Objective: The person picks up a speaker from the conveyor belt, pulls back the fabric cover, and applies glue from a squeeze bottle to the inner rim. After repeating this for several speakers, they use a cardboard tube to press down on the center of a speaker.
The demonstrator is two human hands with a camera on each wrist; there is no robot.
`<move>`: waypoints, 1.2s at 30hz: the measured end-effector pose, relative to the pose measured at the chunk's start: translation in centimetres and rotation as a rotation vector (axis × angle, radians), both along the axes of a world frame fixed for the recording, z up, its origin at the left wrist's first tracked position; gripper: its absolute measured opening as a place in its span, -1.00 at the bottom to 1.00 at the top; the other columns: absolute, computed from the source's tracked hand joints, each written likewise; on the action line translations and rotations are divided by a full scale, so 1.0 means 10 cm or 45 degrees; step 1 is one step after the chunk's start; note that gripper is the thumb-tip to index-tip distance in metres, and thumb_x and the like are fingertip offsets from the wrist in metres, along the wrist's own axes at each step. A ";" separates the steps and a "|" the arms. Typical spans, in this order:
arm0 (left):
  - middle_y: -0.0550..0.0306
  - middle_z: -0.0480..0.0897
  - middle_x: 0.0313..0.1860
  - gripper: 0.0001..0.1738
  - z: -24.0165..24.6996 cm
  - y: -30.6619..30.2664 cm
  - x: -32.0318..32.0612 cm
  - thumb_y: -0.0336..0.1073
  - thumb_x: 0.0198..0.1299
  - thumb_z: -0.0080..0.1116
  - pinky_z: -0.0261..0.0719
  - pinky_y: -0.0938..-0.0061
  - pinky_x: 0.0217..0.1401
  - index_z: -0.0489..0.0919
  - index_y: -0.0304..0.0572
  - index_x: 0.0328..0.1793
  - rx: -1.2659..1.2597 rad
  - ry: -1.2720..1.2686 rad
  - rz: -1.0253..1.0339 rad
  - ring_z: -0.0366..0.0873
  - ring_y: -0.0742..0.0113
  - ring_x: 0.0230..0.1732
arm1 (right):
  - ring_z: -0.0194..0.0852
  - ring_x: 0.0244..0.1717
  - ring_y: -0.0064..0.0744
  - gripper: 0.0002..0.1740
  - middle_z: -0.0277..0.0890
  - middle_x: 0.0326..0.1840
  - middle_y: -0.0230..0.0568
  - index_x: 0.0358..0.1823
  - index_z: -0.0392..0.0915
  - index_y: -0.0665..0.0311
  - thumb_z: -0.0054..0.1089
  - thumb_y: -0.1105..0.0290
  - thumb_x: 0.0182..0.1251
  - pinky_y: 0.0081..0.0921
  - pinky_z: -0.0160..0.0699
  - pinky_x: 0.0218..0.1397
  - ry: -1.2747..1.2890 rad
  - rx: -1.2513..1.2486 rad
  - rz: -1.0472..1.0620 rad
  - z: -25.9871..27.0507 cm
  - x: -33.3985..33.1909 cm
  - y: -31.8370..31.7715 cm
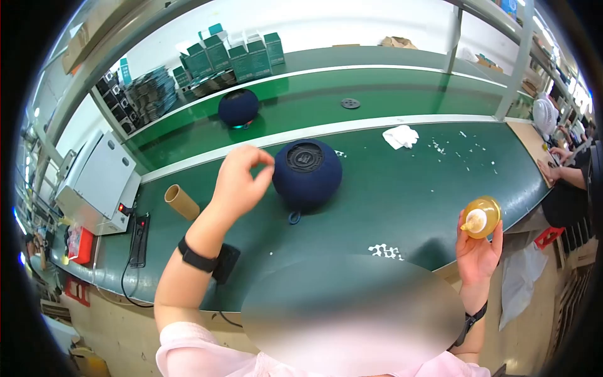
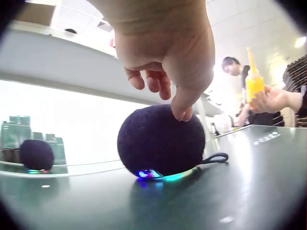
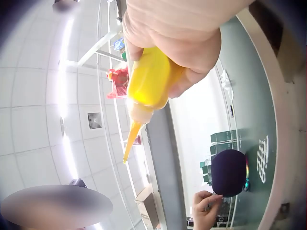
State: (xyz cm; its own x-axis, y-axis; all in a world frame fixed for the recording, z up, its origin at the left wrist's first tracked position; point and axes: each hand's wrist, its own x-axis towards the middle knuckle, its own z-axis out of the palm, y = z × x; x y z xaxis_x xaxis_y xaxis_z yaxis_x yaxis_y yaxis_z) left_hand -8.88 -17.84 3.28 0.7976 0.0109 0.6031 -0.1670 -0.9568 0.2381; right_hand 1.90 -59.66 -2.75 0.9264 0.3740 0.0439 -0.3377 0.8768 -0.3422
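A round dark blue speaker (image 1: 308,179) stands on the green bench, its ringed black disc facing up and a loop at its near side; coloured light glows under the speaker (image 2: 160,141) in the left wrist view. At its left side is the left hand (image 1: 242,182), thumb and forefinger tips together; whether they pinch anything or touch the fabric, I cannot tell. Off to the right, the right hand (image 1: 478,251) grips a yellow glue-like bottle (image 1: 482,217) with a narrow nozzle, also seen as the bottle (image 3: 152,79) pointing downward in the right wrist view.
Behind stands a second speaker (image 1: 239,108) near green boxes (image 1: 229,60) and a black disc (image 1: 350,103). A cardboard tube (image 1: 182,202), power strip (image 1: 139,240) and white machine (image 1: 100,182) are left. Crumpled tissue (image 1: 401,136) and white pieces (image 1: 385,252) lie right. Another person sits far right.
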 end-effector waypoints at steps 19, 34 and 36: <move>-0.01 0.62 -0.38 -0.71 0.20 -0.25 0.56 -0.55 -0.18 0.12 0.54 0.50 -0.28 0.43 -0.31 -0.23 -0.249 0.578 -0.201 0.57 0.36 -0.38 | 0.24 0.30 -0.16 -0.46 0.25 0.30 -0.08 0.26 0.22 0.30 0.01 0.16 0.36 -0.18 0.38 0.31 -0.089 -0.073 -0.066 0.04 -0.05 0.11; 0.05 0.60 -0.45 -0.62 0.03 -0.39 0.46 -0.56 -0.16 0.12 0.51 0.60 -0.32 0.33 -0.25 -0.14 -1.141 0.640 -0.544 0.54 0.48 -0.41 | 0.34 0.22 -0.24 -0.12 0.29 0.24 -0.15 0.34 0.06 0.27 0.38 0.18 0.07 -0.26 0.39 0.23 -0.929 -0.865 -0.393 0.31 -0.16 0.78; 0.11 0.57 -0.41 -0.66 0.05 -0.41 0.45 -0.60 -0.13 0.10 0.50 0.64 -0.29 0.27 -0.18 -0.23 -1.120 0.686 -0.590 0.55 0.50 -0.33 | 0.37 0.17 -0.25 -0.06 0.32 0.20 -0.10 0.35 0.02 0.27 0.44 0.27 0.02 -0.30 0.42 0.20 -1.132 -0.943 -0.502 0.50 -0.26 0.86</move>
